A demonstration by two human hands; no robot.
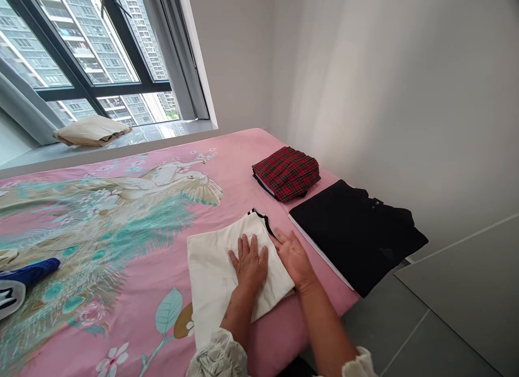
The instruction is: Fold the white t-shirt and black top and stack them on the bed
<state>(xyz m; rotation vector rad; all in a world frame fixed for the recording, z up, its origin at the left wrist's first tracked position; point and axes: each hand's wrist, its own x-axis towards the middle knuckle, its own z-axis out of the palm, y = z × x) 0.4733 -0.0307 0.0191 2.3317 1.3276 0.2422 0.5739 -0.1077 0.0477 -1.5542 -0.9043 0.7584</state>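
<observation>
A folded white shirt (214, 258) with black trim along its upper right edge lies on the bed. My left hand (251, 263) rests flat on top of it, fingers spread. At the shirt's right edge is my right hand (295, 258), turned on its side with the palm facing the cloth. Its fingers are stretched out, and the fingertips touch the black-trimmed edge; whether any cloth is pinched there is hard to see.
The bed has a pink sheet (235, 161) with a peacock print. Beyond the shirt sit a folded red plaid garment (287, 173) and a folded black garment (357, 231) near the wall. Blue cloth (38, 271) lies at far left, and a beige folded item (92, 130) on the windowsill.
</observation>
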